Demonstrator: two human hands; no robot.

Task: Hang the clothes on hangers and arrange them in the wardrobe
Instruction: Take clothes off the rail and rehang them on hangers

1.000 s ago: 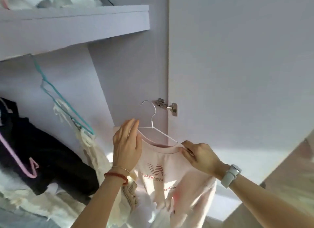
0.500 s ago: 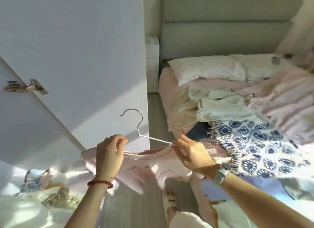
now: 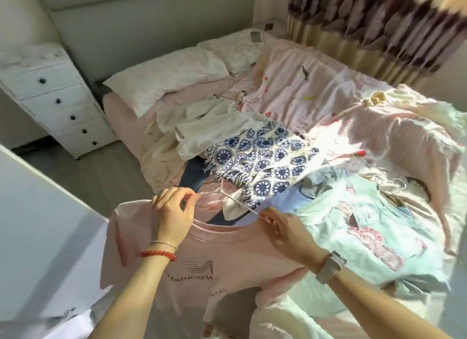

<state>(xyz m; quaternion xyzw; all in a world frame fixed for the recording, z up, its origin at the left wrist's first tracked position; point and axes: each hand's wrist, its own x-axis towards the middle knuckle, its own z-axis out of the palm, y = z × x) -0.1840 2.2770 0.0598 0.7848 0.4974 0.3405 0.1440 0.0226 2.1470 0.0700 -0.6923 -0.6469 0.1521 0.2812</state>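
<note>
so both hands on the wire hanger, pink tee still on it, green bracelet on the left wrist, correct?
Not quite: the head view shows a red bracelet on the left wrist. Otherwise right: left hand and right hand pinch the wire hanger carrying the pink tee.

Strong sunlight from the curtain (image 3: pixel 379 33) side at right washes out the bed (image 3: pixel 316 91) w/ glare; left side dimmer, in shade. Motion blur smears the curtain and right edge. Wide-angle lens bends lines at the edges.
</note>
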